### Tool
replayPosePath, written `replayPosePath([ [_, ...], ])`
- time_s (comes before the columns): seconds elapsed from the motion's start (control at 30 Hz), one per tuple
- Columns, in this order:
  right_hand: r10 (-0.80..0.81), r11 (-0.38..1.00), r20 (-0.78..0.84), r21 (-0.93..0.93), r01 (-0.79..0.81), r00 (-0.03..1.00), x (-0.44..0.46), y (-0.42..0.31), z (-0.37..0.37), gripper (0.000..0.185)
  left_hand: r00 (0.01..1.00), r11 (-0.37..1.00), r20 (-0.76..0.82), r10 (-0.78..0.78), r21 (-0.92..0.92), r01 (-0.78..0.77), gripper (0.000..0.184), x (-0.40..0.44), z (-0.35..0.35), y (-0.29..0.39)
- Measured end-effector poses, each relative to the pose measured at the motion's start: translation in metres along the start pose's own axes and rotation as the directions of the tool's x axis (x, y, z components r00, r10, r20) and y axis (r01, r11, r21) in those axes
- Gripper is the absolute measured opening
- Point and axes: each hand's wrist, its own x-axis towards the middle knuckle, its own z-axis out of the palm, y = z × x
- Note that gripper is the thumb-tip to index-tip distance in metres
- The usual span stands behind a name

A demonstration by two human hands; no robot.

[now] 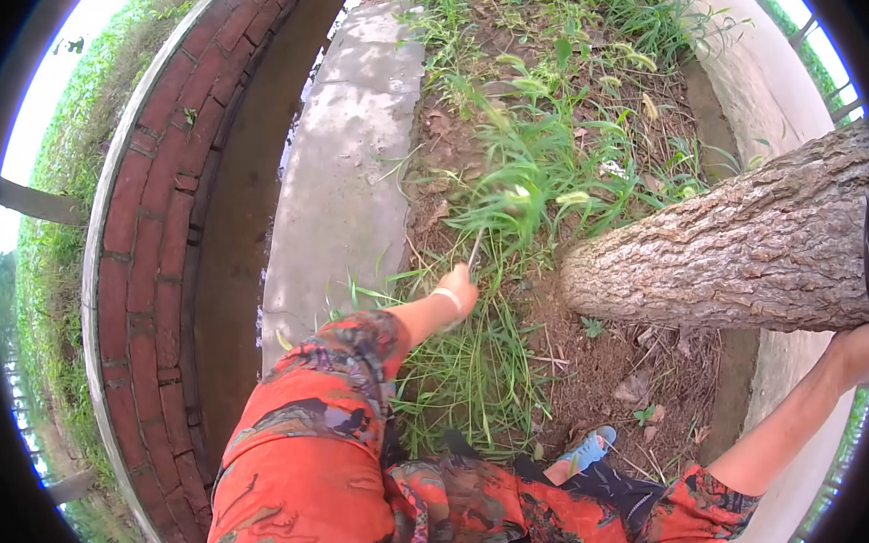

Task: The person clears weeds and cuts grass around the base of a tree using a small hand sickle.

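My left hand (462, 288), with a pale band at the wrist, reaches forward low over the weeds. Its fingers are closed round a thin pale stem that runs up into a leafy clump of grass (514, 206) with bristly seed heads. That clump leans forward and looks slightly blurred. Below the hand, long green blades (486, 365) lie flattened on the soil. At the right edge, my right hand (866, 350) is by the underside of a rough tree trunk (721, 242); its fingers are hidden or cut off by the frame.
A concrete strip (340, 179) runs along the left, beside a channel (237, 230) with a red brick wall (147, 253). To the right stands a pale low wall (762, 59). My foot in a blue shoe (589, 448) rests on soil with dry leaves and twigs.
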Motion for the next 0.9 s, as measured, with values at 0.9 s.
replayPosePath([
  [0.9, 0.058, 0.998, 0.03, -0.007, -0.058, 0.998, -0.003, 0.003, -0.008, 0.088, 0.992, 0.989, 0.094, -0.08, 0.13, 0.068, 0.025, 0.007, -0.052, -0.001],
])
